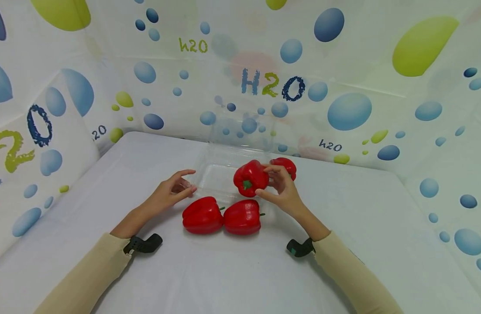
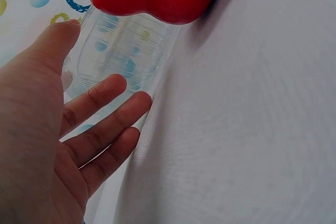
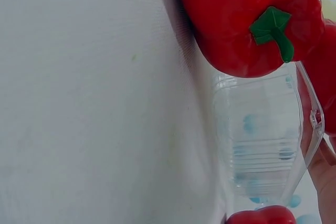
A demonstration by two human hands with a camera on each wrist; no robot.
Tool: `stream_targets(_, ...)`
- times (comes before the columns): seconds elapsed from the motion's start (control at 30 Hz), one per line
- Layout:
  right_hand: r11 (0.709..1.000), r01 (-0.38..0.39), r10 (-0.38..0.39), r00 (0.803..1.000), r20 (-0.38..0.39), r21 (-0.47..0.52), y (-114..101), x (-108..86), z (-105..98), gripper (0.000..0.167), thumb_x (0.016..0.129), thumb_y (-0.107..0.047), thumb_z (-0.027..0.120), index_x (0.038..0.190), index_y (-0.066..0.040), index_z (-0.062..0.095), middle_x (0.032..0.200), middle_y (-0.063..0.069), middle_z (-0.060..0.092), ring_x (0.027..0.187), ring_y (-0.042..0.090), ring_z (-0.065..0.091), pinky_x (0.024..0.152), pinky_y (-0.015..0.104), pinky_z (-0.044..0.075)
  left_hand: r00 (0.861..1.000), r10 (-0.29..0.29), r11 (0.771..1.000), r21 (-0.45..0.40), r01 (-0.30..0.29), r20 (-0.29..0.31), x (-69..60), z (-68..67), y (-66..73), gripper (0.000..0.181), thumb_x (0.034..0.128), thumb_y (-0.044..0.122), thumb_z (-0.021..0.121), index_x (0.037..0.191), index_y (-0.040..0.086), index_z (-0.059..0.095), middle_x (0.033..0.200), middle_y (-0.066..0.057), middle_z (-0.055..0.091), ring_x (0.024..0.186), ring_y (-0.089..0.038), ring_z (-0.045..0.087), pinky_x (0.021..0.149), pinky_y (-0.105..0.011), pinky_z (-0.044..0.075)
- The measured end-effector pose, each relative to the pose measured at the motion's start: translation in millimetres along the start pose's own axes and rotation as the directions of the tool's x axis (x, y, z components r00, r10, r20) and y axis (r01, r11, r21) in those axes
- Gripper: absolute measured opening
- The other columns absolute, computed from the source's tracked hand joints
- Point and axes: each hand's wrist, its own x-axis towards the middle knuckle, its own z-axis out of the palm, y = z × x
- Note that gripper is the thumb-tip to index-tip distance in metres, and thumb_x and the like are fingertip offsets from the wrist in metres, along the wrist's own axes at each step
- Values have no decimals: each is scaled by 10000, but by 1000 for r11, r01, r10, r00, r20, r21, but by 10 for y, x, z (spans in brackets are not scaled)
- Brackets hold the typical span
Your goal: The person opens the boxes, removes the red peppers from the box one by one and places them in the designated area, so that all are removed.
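Note:
My right hand grips a red bell pepper between thumb and fingers, over the right part of a clear plastic clamshell box. The pepper's green stem faces me. My left hand is at the box's left front corner, its fingers loosely spread, with the same hand in front of clear plastic in the left wrist view. Two more red peppers, a left one and a right one, lie side by side before the box. Another red pepper sits at its right.
The clear lid stands raised at the back of the box. A white cloth covers the table. Behind it hangs a curtain printed with blue and green spots.

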Motion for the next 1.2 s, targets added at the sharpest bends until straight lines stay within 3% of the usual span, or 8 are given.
stream_targets(0.27, 1000, -20, 19, 1000, -21, -19, -15, -66, -62, 627, 764, 55, 746, 1291, 42, 407, 1422, 182, 434, 1270, 307, 483, 951, 326, 510, 1000, 18, 1000, -10, -18, 5, 18, 23, -10, 565, 940, 113, 650, 1439, 44, 395, 996, -159, 663, 850, -266, 688, 780, -167, 524)
stream_targets(0.7, 1000, 2, -2, 999, -34, -7, 0, -171, -142, 610, 794, 13, 754, 1287, 61, 400, 1380, 203, 454, 1234, 182, 518, 937, 281, 512, 999, 46, 999, -20, -46, 10, 11, 13, -25, 556, 933, 67, 648, 1426, 12, 397, 970, -171, 673, 831, -269, 690, 776, -162, 520)
stream_targets(1.2, 1000, 18, -18, 999, -31, 3, -28, -221, -227, 604, 793, 41, 742, 1290, 58, 398, 1385, 150, 455, 1232, 191, 514, 941, 280, 511, 999, 44, 999, -11, -44, 5, 6, 6, -30, 556, 938, 84, 646, 1431, 25, 394, 981, -169, 669, 842, -262, 692, 793, -152, 512)
